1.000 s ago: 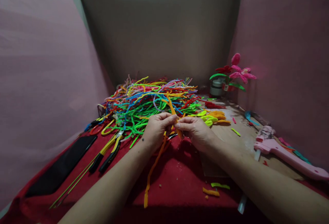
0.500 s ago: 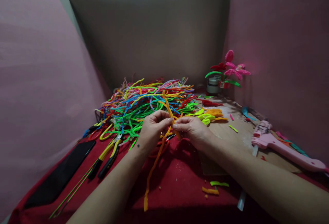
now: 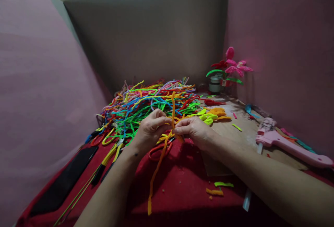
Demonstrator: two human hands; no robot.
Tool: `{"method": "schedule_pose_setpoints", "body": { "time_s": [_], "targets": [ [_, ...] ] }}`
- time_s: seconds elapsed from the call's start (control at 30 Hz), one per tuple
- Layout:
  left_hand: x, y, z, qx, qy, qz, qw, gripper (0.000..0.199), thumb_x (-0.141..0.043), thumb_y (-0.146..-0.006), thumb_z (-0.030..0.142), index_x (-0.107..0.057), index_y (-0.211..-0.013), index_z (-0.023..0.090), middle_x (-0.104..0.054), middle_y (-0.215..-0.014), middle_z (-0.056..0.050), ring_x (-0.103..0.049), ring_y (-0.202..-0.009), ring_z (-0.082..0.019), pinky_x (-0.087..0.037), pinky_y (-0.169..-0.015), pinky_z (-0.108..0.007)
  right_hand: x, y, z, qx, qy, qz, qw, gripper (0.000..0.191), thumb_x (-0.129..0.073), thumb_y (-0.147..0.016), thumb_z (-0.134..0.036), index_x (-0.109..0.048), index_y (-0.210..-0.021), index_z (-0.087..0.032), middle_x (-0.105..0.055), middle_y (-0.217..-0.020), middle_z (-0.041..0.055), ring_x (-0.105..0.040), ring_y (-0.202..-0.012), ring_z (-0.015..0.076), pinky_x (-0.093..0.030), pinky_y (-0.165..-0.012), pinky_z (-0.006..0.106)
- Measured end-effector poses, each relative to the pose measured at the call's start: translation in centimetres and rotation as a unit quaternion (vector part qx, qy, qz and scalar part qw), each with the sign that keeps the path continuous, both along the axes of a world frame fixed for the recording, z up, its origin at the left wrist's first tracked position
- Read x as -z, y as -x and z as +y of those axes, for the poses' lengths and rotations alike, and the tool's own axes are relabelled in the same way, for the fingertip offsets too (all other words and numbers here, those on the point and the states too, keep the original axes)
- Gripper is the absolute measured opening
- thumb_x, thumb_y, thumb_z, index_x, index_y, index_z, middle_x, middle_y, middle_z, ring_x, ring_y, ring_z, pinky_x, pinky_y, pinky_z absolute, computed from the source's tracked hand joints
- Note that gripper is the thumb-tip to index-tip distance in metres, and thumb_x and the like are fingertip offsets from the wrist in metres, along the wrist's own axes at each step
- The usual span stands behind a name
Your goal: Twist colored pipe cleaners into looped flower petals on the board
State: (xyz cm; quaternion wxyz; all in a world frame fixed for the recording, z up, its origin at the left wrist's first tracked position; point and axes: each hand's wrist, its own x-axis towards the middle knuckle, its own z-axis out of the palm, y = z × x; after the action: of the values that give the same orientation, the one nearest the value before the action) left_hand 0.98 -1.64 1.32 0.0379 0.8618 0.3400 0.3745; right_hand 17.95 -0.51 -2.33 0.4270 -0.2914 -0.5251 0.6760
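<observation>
An orange pipe cleaner [image 3: 159, 162] is pinched between my two hands above the red cloth. One end stands up over my fingers and a long tail hangs down to the front. My left hand [image 3: 153, 128] has its fingers closed on the orange strand from the left. Close beside it, my right hand [image 3: 191, 129] pinches the orange piece between thumb and forefinger. The fingers partly hide where the strands cross. Behind my hands lies a big heap of coloured pipe cleaners [image 3: 141, 107].
Left on the red cloth [image 3: 180, 188] are a black flat object [image 3: 64, 181], yellow-handled pliers [image 3: 108, 155] and red-handled scissors [image 3: 156, 152]. On the right are a board [image 3: 227, 133], yellow-green and orange petals [image 3: 210, 117], a pink glue gun [image 3: 292, 147] and fuzzy flowers [image 3: 236, 67].
My left hand has turned and shifted slightly left. The upper end of the orange strand now stands more upright. The view has shifted a little.
</observation>
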Motion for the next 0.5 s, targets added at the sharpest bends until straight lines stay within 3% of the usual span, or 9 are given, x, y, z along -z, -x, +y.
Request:
{"method": "schedule_pose_setpoints", "body": {
  "time_s": [0.23,0.33,0.5],
  "targets": [
    [-1.8,0.0,-1.7,-0.027,-0.148,0.151,0.977,0.011,-0.057,-0.079,0.022,-0.066,-0.073,0.02,-0.057,-0.081,-0.004,-0.041,-0.079,-0.015,-0.036,-0.07,-0.028,-0.2,0.0,-0.2,-0.033,-0.032,-0.024,0.999,0.009,-0.066,-0.056,-0.019,-0.061,-0.054,-0.012,-0.054,-0.046,-0.0022,-0.043,-0.043,0.0077,-0.033,-0.049,0.024],
    [-2.4,-0.2,-2.5,-0.033,-0.15,0.228,0.962,0.013,-0.053,-0.081,0.023,-0.063,-0.073,0.021,-0.061,-0.083,-0.002,-0.042,-0.08,-0.016,-0.031,-0.074,-0.033,-0.5,-0.1,-0.4,-0.044,-0.048,-0.054,0.996,0.006,-0.064,-0.055,-0.016,-0.061,-0.052,-0.012,-0.053,-0.044,-0.0022,-0.043,-0.043,0.0079,-0.032,-0.049,0.024],
    [-2.3,-0.6,-3.2,-0.028,-0.096,0.32,0.942,0.02,-0.044,-0.083,0.02,-0.055,-0.067,0.016,-0.057,-0.067,-0.002,-0.043,-0.068,-0.014,-0.029,-0.068,-0.032,-1.1,-0.2,-0.8,-0.037,-0.067,-0.137,0.988,0.008,-0.062,-0.053,-0.013,-0.057,-0.047,-0.012,-0.049,-0.04,-0.004,-0.038,-0.04,0.0063,-0.028,-0.044,0.022]
  ]
}}
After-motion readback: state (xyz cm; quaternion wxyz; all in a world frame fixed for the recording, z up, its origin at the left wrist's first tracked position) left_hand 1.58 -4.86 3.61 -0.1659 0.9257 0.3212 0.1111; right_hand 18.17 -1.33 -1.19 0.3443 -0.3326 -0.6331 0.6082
